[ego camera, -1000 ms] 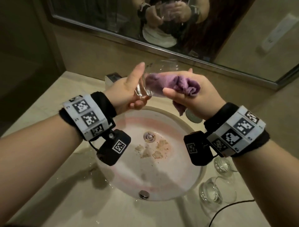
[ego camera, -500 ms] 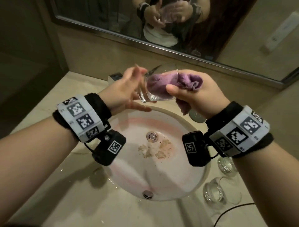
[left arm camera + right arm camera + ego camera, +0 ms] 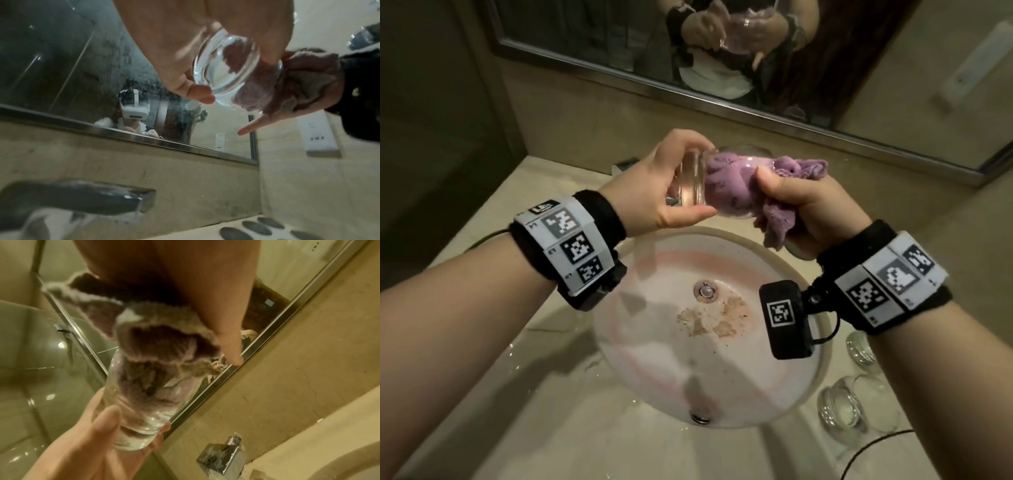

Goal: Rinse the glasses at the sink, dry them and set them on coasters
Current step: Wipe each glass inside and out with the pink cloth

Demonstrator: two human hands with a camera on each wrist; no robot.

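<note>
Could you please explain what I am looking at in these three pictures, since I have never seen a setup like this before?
There is no robot here: a person wears one camera on the head and one on each wrist, on the black bands with square markers. The head view looks down on a round sink set in a stone counter below a mirror. The left hand grips the base of a clear glass held sideways, while the right hand pushes a purple cloth into it to dry it. Each wrist view shows that same glass and cloth from close up. Two more glasses stand on the counter right of the sink.
</note>
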